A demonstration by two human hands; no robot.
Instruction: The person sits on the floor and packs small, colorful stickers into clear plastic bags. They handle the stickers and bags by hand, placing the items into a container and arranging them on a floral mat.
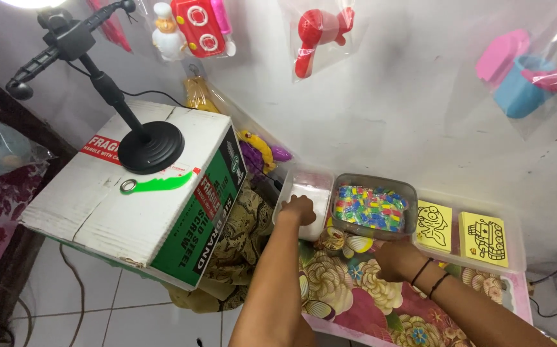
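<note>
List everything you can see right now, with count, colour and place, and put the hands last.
White tub: one, translucent white, far left of table.
Bead tub: one, clear, holding multicoloured pieces, right of the white tub.
Picture cards: two, yellow with black drawings, in a clear tray at right.
Tablecloth: one, floral, pink and cream, on the table.
Cardboard box: one, white and green, left.
Lamp stand: one, black, on the box.
Bagged toys: several, red, pink, blue, on the wall.
Left hand: in the white tub.
Right hand: on the tablecloth below the bead tub.
</note>
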